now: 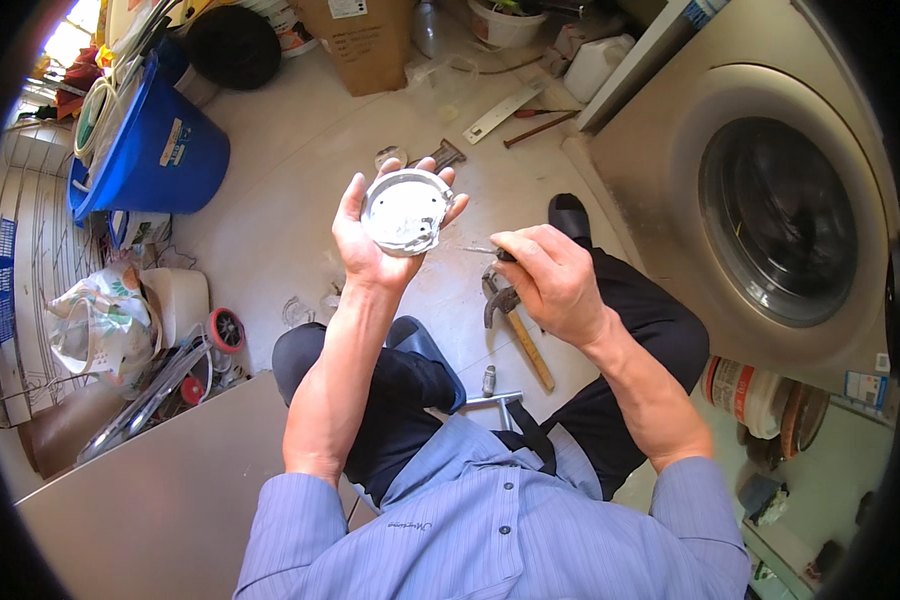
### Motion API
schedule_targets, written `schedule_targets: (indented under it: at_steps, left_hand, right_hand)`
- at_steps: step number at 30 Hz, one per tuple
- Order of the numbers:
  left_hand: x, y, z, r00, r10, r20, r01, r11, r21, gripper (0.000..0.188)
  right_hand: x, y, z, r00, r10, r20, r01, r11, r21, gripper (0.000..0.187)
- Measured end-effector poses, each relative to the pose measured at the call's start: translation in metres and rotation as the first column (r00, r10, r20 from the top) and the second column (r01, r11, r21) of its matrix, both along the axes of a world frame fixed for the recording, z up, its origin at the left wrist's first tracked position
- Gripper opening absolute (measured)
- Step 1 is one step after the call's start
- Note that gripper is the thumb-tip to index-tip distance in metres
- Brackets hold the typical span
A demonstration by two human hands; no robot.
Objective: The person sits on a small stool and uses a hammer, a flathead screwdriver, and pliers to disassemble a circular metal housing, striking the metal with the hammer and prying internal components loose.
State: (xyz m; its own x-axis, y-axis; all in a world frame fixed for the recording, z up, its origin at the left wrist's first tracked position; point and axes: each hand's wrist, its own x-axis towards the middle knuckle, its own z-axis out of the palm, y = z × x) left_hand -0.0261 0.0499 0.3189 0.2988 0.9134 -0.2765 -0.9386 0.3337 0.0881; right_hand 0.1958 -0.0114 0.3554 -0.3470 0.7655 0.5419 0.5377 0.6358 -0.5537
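Observation:
A round, shallow metal part (402,212), bright white inside with small holes and a rough rim, lies in my left hand (370,245). The palm supports it and the fingers curl up around its far edge. To its right, my right hand (552,275) grips a small screwdriver (485,250) in a pinch, its thin shaft pointing left toward the part but apart from it. Most of the dark handle is hidden by the fingers. Below that hand, a claw hammer (532,352) with a wooden handle lies on the floor between my legs.
A washing machine (660,190) stands at right. At far left are a blue tub (185,150) and a plastic bag (100,320). A cardboard box (360,45), a flat metal plate (505,110) and a rusty rod (540,130) lie ahead. A small metal cylinder (489,380) stands near my knees.

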Motion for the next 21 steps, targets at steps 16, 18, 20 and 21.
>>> schedule_targets:
  at_steps: [16, 18, 20, 21]
  left_hand:
    - [0.015, -0.011, 0.007, 0.990, 0.101, -0.100, -0.103, 0.995, -0.012, 0.037]
    - [0.022, -0.016, 0.010, 0.986, 0.086, -0.141, -0.083, 0.996, 0.028, 0.037]
    - [0.030, -0.023, 0.018, 0.979, 0.072, -0.189, -0.065, 0.997, 0.044, 0.037]
    - [0.031, -0.025, 0.020, 0.968, 0.069, -0.242, -0.055, 0.996, 0.065, 0.037]
  right_hand:
    - [-0.033, 0.002, 0.000, 0.719, -0.437, -0.541, -0.376, 0.409, -0.831, 0.024]
    - [-0.038, 0.004, -0.005, 0.691, -0.468, -0.551, -0.395, 0.393, -0.830, 0.024]
    - [-0.032, 0.006, -0.002, 0.649, -0.522, -0.553, -0.408, 0.375, -0.832, 0.024]
    - [-0.030, 0.006, -0.002, 0.649, -0.523, -0.553, -0.405, 0.378, -0.833, 0.024]
